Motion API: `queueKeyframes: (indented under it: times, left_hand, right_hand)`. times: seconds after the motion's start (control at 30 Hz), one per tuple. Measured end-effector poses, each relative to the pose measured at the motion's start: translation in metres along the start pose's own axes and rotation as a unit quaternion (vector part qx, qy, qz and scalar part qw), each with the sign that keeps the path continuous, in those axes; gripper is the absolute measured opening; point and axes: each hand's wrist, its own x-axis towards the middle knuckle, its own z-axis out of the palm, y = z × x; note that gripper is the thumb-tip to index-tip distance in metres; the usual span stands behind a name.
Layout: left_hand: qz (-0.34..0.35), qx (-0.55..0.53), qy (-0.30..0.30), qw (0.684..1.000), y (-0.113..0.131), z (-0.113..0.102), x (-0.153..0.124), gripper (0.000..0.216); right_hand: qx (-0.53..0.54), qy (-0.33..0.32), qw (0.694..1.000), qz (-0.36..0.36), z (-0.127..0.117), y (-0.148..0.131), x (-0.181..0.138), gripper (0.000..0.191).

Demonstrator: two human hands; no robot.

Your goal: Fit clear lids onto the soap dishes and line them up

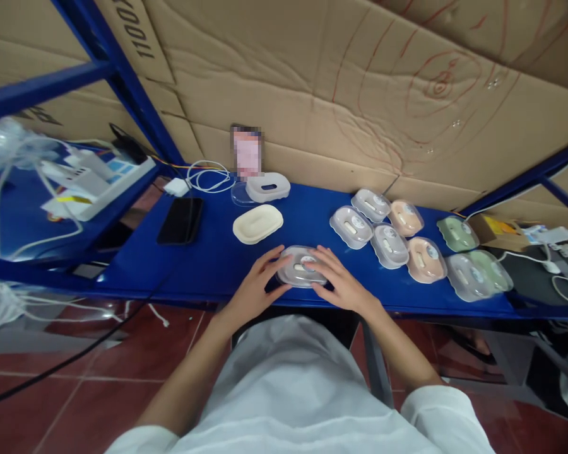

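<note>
At the front edge of the blue table lies a grey oval box with a clear lid (299, 267), which looks like a soap box. My left hand (255, 280) grips its left end, thumb at the near side and fingers at the far side. On the right end, my right hand (338, 277) holds it with fingers spread over the lid and rim. A pale label and a small light piece show under the lid. Just behind is a cream oval dish (258, 224). Farther back, a white oval piece with a slot (268, 187) stands beside a clear cover (243, 194).
Several lidded boxes in grey, peach and green (390, 244) stand to the right. A black phone (180, 221) lies left, near a white charger (176, 186) and cable. Another phone (247, 151) leans on the cardboard wall (312, 113). Blue shelf posts (137, 94) flank the table.
</note>
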Motion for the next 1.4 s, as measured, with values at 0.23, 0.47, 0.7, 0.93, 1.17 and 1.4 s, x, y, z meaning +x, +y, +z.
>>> queueKeyframes:
  times: [0.23,0.47,0.7,0.93,1.17,1.4]
  left_hand:
    - [-0.001,-0.006,0.015,1.0,-0.001,0.001,0.0,0.054]
    - [-0.028,-0.003,0.003,1.0,-0.003,-0.001,0.0,0.057]
    - [-0.039,-0.002,0.015,0.999,-0.007,0.002,-0.002,0.05]
    - [-0.018,0.033,0.008,0.999,0.008,-0.01,0.001,0.055]
    - [-0.049,0.254,0.06,0.964,-0.019,-0.037,0.029,0.059]
    - [-0.022,0.225,-0.023,0.974,-0.025,-0.041,0.044,0.037]
  right_hand:
    - [-0.097,-0.012,0.994,-0.046,0.006,0.005,0.003,0.051]
    - [-0.163,-0.044,0.984,-0.061,0.005,0.006,0.003,0.053]
    - [-0.182,-0.06,0.978,-0.079,0.005,0.008,0.006,0.052]
    - [-0.189,-0.014,0.981,-0.037,0.013,-0.001,-0.007,0.048]
    - [-0.213,0.043,0.972,0.088,0.004,0.029,0.041,0.054]
    - [-0.167,-0.045,0.985,-0.009,0.02,0.015,0.077,0.064]
